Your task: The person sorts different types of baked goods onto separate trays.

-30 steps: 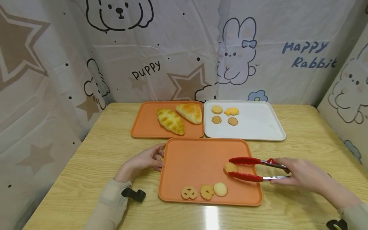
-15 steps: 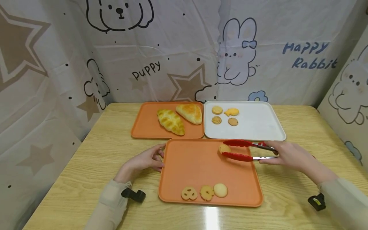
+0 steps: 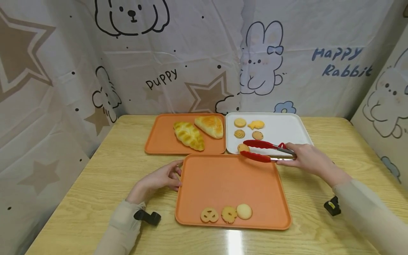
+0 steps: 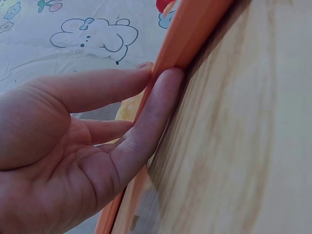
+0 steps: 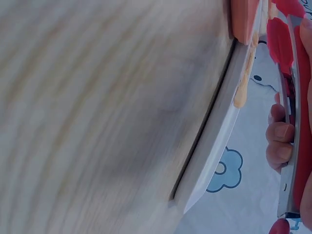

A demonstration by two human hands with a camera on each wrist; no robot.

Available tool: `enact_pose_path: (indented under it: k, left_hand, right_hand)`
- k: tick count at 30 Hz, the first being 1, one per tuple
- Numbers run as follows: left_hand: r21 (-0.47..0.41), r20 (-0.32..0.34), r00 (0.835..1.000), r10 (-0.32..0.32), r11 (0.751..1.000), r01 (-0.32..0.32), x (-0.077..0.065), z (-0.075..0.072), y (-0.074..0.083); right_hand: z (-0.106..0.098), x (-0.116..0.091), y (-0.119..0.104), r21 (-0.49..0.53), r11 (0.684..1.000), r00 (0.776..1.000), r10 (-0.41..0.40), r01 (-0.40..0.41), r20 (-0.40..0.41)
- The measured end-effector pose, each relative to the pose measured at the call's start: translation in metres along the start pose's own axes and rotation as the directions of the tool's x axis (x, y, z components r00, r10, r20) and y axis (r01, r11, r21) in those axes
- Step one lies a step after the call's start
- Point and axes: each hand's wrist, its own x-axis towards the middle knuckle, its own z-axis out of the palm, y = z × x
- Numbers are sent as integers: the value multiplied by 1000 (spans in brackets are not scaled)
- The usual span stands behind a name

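My right hand [image 3: 307, 157] grips red-tipped metal tongs [image 3: 258, 150]; in the right wrist view its fingers [image 5: 280, 141] wrap round the handles. Between the tongs' tips is a round cookie [image 3: 243, 147], over the front left corner of the white tray [image 3: 287, 136]. At the left side of the near orange tray [image 3: 220, 184], my left hand [image 3: 164, 176] pinches the rim, with finger and thumb on either side of it in the left wrist view. A pretzel-shaped cookie [image 3: 209, 215], a ring cookie [image 3: 228, 214] and a plain round cookie [image 3: 244, 211] lie along that tray's front edge.
Several small cookies, one a yellow fish shape [image 3: 256, 124], lie on the white tray's left half. Beside it, another orange tray [image 3: 159, 141] bears a braided bread [image 3: 189, 136] and a golden bread roll [image 3: 209, 126]. A printed cloth [image 3: 204, 53] hangs behind the wooden table [image 3: 105, 170].
My right hand has carried the tongs and the round cookie away from me and slightly left, from over the near orange tray to the white tray. My left hand has stayed at the rim.
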Motion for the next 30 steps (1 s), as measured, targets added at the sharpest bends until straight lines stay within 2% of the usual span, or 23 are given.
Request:
enact_pose_path:
  k: [7, 16, 22, 30]
  left_hand:
    - [12, 9, 1000, 16, 1000, -16, 0, -1, 2]
    - [7, 9, 1000, 5, 1000, -5, -2, 0, 1]
    - [1, 3, 1000, -2, 1000, 2, -1, 1, 0]
    - [7, 19, 1000, 21, 1000, -21, -2, -1, 0]
  right_hand:
    - [4, 14, 0, 10, 999, 999, 37, -37, 11]
    - [11, 27, 2, 57, 996, 997, 61, -63, 37]
    - [13, 29, 4, 72, 993, 994, 83, -88, 77]
    - [9, 24, 1, 48, 995, 994, 79, -83, 74]
